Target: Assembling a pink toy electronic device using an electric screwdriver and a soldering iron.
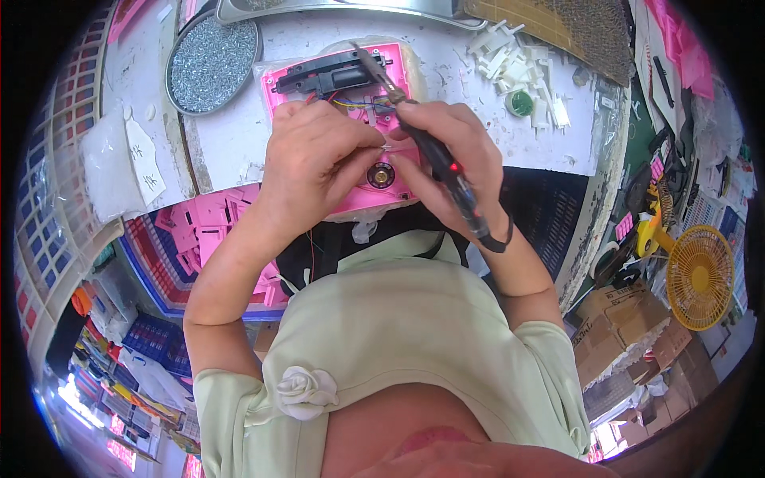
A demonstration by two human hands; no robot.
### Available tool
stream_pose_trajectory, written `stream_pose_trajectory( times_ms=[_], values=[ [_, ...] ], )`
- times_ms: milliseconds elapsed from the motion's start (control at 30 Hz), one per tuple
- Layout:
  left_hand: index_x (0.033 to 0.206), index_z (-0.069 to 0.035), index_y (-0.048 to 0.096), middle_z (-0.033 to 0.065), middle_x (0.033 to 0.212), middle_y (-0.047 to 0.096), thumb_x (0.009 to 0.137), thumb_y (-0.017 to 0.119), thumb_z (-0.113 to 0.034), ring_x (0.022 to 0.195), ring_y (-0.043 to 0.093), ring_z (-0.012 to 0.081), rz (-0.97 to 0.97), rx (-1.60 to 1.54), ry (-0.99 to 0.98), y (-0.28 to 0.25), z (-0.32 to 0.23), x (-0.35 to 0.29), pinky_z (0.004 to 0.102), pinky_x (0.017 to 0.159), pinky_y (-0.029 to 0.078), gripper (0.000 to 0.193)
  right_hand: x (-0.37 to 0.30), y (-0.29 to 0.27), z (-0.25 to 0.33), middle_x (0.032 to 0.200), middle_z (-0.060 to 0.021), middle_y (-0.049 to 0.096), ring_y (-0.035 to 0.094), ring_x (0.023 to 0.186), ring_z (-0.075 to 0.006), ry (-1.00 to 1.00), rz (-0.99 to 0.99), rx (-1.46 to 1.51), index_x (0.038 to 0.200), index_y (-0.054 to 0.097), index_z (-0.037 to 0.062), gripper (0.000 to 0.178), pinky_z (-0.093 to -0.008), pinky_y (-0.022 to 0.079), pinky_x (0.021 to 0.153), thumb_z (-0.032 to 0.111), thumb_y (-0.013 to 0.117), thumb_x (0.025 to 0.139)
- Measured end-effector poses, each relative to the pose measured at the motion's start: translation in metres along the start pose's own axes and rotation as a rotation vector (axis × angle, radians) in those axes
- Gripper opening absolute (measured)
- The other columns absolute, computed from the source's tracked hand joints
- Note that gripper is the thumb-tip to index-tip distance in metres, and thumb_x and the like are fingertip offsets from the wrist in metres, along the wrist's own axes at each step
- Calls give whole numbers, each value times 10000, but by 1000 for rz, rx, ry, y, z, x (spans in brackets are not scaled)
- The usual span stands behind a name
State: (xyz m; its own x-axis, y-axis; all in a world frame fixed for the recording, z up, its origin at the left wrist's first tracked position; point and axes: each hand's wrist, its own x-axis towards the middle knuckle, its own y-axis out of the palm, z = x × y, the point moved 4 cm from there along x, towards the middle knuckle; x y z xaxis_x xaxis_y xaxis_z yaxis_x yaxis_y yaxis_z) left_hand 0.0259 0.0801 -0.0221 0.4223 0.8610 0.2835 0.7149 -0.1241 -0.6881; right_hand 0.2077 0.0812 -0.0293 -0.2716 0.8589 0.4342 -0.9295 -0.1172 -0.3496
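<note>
A pink plastic housing (pixel 398 60) lies on the table in front of me, with a black mechanism (pixel 335 77), thin coloured wires (pixel 355 103) and a small round speaker-like part (pixel 381 175) inside. My right hand (pixel 466 151) holds a black-handled soldering iron (pixel 446 163). A red light glows on its handle, and its metal tip points away over the far side of the housing. The fingertips of my left hand (pixel 315 155) are pinched together just above the round part, close to my right fingertips. Whatever lies between them is too small to make out.
At the back left stands a round tray of small metal screws (pixel 213 64). White plastic parts (pixel 518 68) and a green-topped roll (pixel 519 103) lie at the right. Below the table edge, a crate holds pink parts (pixel 211 227). A yellow fan (pixel 701 275) stands far right.
</note>
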Motion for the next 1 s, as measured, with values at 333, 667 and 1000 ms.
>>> stream_pose_trajectory(
  times_ms=[333,667,1000],
  values=[
    [923,-130,749,8,782,672,774,815,-95,756,614,207,-10,-77,-88,-1,6,-1,360,732,396,166,-3,11,-6,980,-115,673,659,865,-272,-60,-27,-5,1261,667,72,560,-345,554,735,-90,781,738],
    [916,-112,681,18,1010,649,748,788,-62,941,598,228,154,30,35,0,2,-5,403,885,369,206,-28,-70,-5,761,-83,591,516,688,-179,233,-76,453,1043,674,-50,249,-303,396,637,4,750,813],
    [845,-117,633,10,1055,604,754,772,-78,966,585,220,203,45,25,2,2,-4,444,894,348,171,-19,-58,3,609,-16,500,497,602,-192,168,179,176,879,665,58,172,-313,400,548,2,758,745]
  ],
)
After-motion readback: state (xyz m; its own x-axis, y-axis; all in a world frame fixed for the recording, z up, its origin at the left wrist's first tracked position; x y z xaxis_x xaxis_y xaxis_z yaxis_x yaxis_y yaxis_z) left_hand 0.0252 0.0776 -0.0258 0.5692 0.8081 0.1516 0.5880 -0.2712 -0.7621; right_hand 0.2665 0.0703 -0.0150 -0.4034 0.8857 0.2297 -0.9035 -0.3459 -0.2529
